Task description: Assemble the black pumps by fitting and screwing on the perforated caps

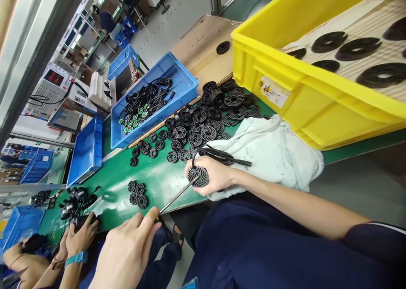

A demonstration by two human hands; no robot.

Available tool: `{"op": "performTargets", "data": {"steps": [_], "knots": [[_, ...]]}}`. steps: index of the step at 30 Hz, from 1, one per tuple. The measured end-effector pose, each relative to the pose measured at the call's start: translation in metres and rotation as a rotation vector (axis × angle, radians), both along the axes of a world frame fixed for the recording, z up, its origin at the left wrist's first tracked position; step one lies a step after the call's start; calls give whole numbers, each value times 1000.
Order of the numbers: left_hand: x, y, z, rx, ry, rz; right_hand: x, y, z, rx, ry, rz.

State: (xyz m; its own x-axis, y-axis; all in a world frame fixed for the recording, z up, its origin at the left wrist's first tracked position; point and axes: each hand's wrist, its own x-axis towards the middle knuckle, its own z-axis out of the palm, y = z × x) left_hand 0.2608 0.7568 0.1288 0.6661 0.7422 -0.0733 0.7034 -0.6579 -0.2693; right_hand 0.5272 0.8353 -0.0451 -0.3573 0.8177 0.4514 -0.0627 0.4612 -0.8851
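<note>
My right hand [218, 177] is closed on a black round slotted disc [198, 176], held just over the near edge of the green table [158, 179]. A black cable [222, 155] loops from the disc across the white cloth [272, 153]. My left hand [127, 249], its thumb wrapped in tape, grips a thin metal tool [179, 194]. The tool's tip touches the disc's face. Several more black discs [203, 115] lie heaped on the table beyond my right hand. A small group of three discs [137, 194] sits near my left hand.
A yellow crate [311, 90] holding black rings on cardboard stands at the right. A blue tray [177, 75] of cabled parts lies behind the disc pile, with another blue tray [86, 151] to its left. A co-worker's hands [79, 238], one with a blue wristband, handle black parts at lower left.
</note>
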Motion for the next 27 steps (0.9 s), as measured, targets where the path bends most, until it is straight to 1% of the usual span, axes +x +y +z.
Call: {"op": "performTargets", "data": {"steps": [2, 5, 9, 12, 15, 18, 19, 21, 23, 25, 27], "knots": [[-3, -7, -6, -44, -48, 42, -1, 1, -1, 14, -6, 18], [-5, -13, -12, -72, -98, 58, -1, 2, -1, 26, -12, 36], [-4, -18, -23, -41, -187, 45, -1, 3, -1, 62, -34, 33], [-4, -23, -34, -39, -266, 83, -1, 3, 0, 113, -69, 25], [-9, -33, -44, -52, -326, 146, -4, 3, 7, 141, -117, 52], [-14, -50, -49, -86, -384, 207, -5, -1, 22, 134, -200, 103], [-15, -57, -49, -79, -386, 219, -4, -5, 28, 129, -232, 124], [-17, -68, -45, -15, -354, 239, -2, -15, 40, 121, -290, 171], [-21, -71, -34, 69, -318, 274, 1, -29, 50, 108, -334, 211], [-31, -64, -19, 109, -326, 328, 3, -45, 56, 69, -355, 264], [-48, -50, -3, 118, -357, 389, 3, -61, 60, 7, -363, 329]]}}
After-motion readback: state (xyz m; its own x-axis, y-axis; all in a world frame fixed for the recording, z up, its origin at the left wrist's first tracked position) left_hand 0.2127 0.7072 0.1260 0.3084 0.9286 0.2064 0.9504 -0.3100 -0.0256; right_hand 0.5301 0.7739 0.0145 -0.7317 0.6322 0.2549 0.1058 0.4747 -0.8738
